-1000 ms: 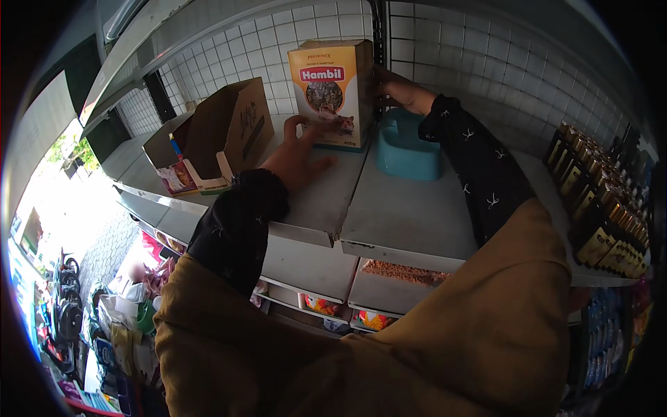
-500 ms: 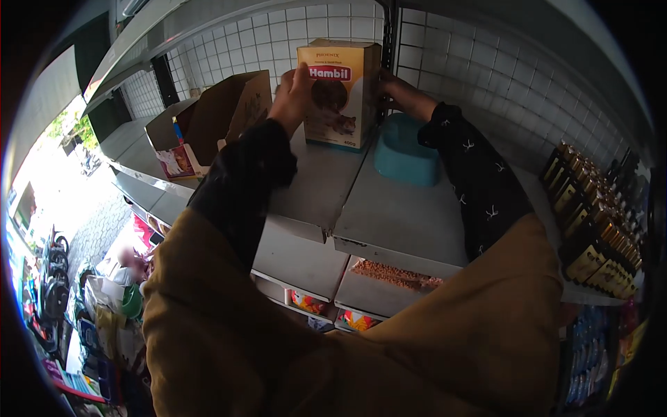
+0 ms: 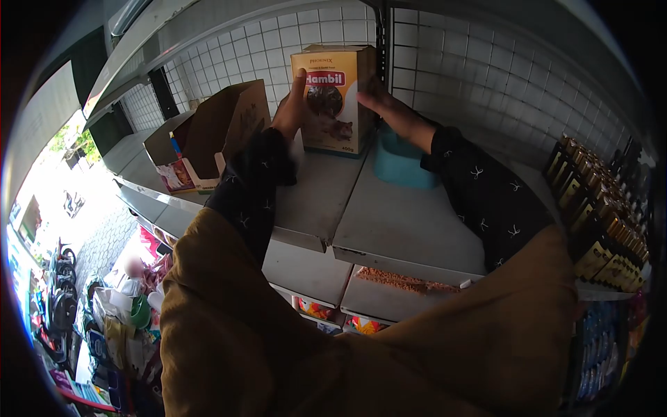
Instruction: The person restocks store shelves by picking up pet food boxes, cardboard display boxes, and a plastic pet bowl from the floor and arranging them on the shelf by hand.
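A yellow and white Hambil hamster food box [image 3: 330, 135] stands upright on the grey metal shelf [image 3: 309, 198], close to the wire grid back. My left hand [image 3: 290, 111] grips its left side, thumb up along the front face and the other fingers mostly hidden. On the opposite side, my right hand [image 3: 397, 117] presses against the right front edge, its fingertips dark and slightly blurred. Below my right wrist sits a teal plastic bowl [image 3: 405, 170], partly covered by that hand and the box.
An open cardboard display carton [image 3: 240, 115] stands at the left. Rows of black and gold bottles [image 3: 597, 215] fill the right end. A bag of brown pellets [image 3: 403, 281] lies on a lower shelf. Wire grid [image 3: 455, 69] backs the shelf, and another shelf hangs overhead.
My right hand has come forward from the box's right side to its front edge. The box appears slightly further left and lower in view; my left hand stays on it.
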`<state>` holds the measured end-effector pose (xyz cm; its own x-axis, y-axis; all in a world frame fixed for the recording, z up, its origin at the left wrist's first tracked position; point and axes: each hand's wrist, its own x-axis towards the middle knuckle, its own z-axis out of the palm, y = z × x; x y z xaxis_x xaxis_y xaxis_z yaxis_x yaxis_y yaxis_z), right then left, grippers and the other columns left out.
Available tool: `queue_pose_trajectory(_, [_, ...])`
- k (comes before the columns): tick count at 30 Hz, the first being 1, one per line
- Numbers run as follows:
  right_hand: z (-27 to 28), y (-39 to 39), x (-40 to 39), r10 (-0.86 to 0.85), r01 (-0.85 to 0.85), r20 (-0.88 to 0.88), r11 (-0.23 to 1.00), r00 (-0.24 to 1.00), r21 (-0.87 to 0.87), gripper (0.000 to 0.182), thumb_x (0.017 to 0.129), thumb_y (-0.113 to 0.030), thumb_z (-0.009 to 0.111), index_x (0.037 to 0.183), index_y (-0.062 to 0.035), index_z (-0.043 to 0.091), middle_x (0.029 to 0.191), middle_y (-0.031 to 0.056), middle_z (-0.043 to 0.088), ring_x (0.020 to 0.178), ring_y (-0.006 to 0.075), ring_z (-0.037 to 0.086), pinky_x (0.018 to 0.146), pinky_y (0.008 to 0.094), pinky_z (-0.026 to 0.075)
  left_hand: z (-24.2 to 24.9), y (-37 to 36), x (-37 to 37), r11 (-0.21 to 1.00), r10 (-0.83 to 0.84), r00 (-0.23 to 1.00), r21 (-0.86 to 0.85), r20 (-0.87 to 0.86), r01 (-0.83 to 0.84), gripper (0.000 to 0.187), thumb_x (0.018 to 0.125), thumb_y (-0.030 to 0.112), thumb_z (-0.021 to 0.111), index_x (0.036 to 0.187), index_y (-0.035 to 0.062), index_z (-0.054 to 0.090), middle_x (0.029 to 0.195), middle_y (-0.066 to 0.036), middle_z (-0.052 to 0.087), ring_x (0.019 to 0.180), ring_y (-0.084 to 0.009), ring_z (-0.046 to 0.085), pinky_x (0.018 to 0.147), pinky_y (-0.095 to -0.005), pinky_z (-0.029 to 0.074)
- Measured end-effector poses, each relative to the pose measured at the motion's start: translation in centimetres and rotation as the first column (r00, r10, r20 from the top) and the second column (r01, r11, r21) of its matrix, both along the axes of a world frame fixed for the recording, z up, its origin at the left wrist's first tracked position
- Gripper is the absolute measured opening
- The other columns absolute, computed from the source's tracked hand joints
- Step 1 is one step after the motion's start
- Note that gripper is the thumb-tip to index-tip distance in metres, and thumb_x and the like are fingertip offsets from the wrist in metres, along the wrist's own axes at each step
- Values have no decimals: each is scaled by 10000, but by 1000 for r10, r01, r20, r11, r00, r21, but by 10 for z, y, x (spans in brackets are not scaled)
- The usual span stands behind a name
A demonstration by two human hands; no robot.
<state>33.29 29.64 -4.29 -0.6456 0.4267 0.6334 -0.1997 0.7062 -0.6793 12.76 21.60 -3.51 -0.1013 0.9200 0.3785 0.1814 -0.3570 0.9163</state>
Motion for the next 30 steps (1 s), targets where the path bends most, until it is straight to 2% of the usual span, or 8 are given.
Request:
queue_pose_trajectory(2, [1, 0, 3, -41, 29, 160, 997, 986, 74, 887, 856, -547, 537, 1452, -43, 114, 1456, 129, 264, 1345, 222, 247, 1080, 310, 229, -4, 0, 1, 997, 71, 997, 16, 20, -71, 929, 828, 734, 328, 1385, -9, 304, 1360, -204, 409, 1265, -282, 393, 1052, -387, 281])
queue_pose_trajectory(7, [3, -9, 4, -129, 95, 195, 980, 972, 172, 921, 832, -567, 561, 1453, -54, 115, 1443, 161, 281, 1342, 260, 264, 1079, 339, 246, -8, 10, -8, 986, 166, 986, 2, 12, -166, 901, 817, 702, 438, 1303, -56, 425, 1271, -196, 499, 1202, -262, 453, 1030, -345, 301])
queue_pose_trajectory(10, [-1, -8, -1, -204, 194, 23, 953, 979, 231, 799, 785, -529, 652, 1319, -17, 350, 1290, 150, 458, 1206, 251, 442, 1001, 349, 359, -9, 7, -6, 982, 190, 981, 18, 33, -190, 880, 813, 693, 461, 1266, -60, 465, 1228, -185, 531, 1165, -252, 479, 1016, -334, 314])
queue_pose_trajectory(14, [-1, -3, 0, -194, 175, 54, 951, 979, 254, 806, 781, -557, 639, 1315, -20, 361, 1267, 157, 479, 1183, 268, 469, 990, 358, 373, -7, 5, -5, 977, 210, 977, 19, 46, -211, 868, 811, 686, 477, 1245, -66, 485, 1203, -178, 550, 1140, -243, 497, 1000, -328, 330])
queue_pose_trajectory(23, [-5, 6, -4, -207, 187, 38, 938, 978, 291, 831, 774, -588, 624, 1303, -3, 366, 1235, 177, 499, 1161, 288, 490, 982, 356, 383, -5, 3, -5, 976, 214, 977, 40, -13, -214, 841, 840, 674, 442, 1243, -63, 492, 1201, -175, 552, 1134, -222, 500, 992, -316, 337])
queue_pose_trajectory(28, [-6, 1, -10, -207, 187, 33, 934, 978, 305, 837, 808, -599, 549, 1332, 8, 311, 1296, 218, 420, 1240, 331, 395, 1027, 388, 326, -4, -2, -1, 970, 239, 971, 46, -21, -238, 830, 855, 668, 419, 1238, -64, 494, 1199, -171, 553, 1130, -214, 501, 987, -308, 342])
queue_pose_trajectory(30, [-8, 2, -14, -240, 219, 22, 915, 970, 340, 849, 827, -608, 498, 1361, 8, 261, 1345, 237, 352, 1288, 352, 324, 1055, 406, 284, -3, -1, -4, 976, 216, 976, 29, -42, -215, 823, 855, 670, 415, 1297, -23, 444, 1245, -169, 516, 1151, -238, 494, 984, -341, 363])
